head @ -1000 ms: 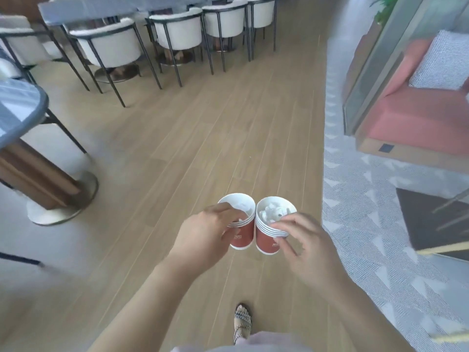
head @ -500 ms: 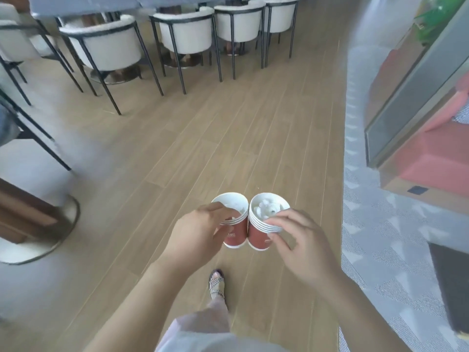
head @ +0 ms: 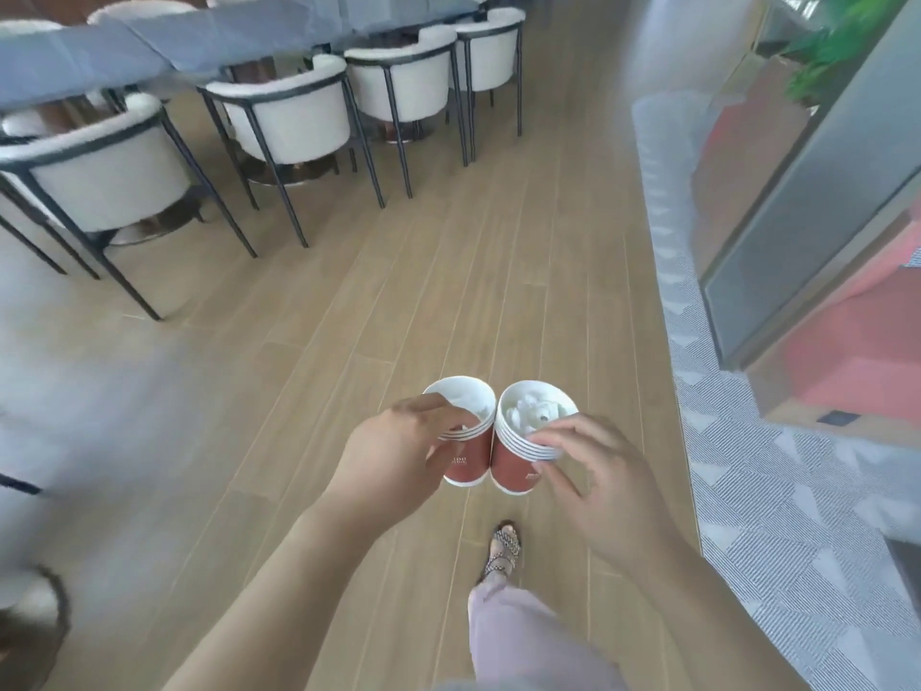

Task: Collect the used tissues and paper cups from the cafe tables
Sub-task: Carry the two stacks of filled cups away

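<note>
I carry two stacks of red paper cups with white rims side by side over the wooden floor. My left hand (head: 393, 446) grips the left stack (head: 467, 458), thumb over its rim; a bit of white tissue shows inside. My right hand (head: 598, 481) pinches the right stack (head: 516, 466) by its rims. Crumpled white tissues (head: 531, 411) fill the top cup of that stack. The two stacks touch each other.
White chairs with black frames (head: 294, 117) line a long grey-topped table (head: 174, 37) at the upper left. A patterned grey rug (head: 777, 491), a glass partition (head: 807, 231) and a red sofa (head: 862, 356) lie to the right. My sandalled foot (head: 503, 546) steps on the wooden floor (head: 448, 271).
I have walked forward: the chairs and long table are closer and the round table at the left has dropped out of view. Both hands keep the same hold on the cups.
</note>
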Action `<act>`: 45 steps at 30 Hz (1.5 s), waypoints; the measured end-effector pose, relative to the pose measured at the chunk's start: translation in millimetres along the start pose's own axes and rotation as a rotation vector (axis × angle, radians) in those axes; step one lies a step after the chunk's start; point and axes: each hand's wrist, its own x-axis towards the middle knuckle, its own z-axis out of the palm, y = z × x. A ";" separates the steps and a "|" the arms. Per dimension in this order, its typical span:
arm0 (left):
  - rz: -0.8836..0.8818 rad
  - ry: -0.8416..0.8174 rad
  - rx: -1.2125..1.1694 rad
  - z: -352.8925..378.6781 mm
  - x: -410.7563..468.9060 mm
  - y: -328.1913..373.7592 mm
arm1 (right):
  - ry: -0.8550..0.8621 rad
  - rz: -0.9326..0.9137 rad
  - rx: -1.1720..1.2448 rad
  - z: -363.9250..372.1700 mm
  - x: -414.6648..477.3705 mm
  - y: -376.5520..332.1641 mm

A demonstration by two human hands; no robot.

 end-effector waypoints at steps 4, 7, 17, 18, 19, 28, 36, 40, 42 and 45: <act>0.014 0.026 -0.006 2.8 123.0 -30.4 | 0.042 -0.032 -0.008 13.9 114.7 55.5; 0.003 0.056 0.026 -8.1 212.8 -47.0 | 0.036 -0.069 -0.001 14.5 208.1 90.0; -0.107 0.231 0.037 -69.5 455.5 -137.3 | 0.026 -0.259 0.023 52.4 502.1 149.4; -0.116 0.257 0.051 -76.6 478.9 -150.6 | 0.026 -0.284 0.030 60.3 532.2 153.3; -0.120 0.279 0.066 -83.0 503.1 -164.9 | 0.033 -0.308 0.036 68.9 562.9 158.1; -0.128 0.318 0.102 -143.8 727.3 -287.4 | 0.078 -0.380 0.048 137.7 822.7 198.8; -0.103 0.240 0.097 -153.9 925.5 -353.7 | 0.075 -0.309 0.063 165.4 999.5 271.1; -0.075 0.200 0.093 -141.0 1045.8 -379.6 | 0.093 -0.262 0.044 174.2 1096.7 335.9; -0.055 0.203 0.089 -138.1 1112.3 -388.5 | 0.113 -0.256 0.039 174.4 1153.2 368.8; -0.025 0.212 0.095 -141.8 1215.1 -397.4 | 0.140 -0.270 0.037 165.0 1244.8 416.6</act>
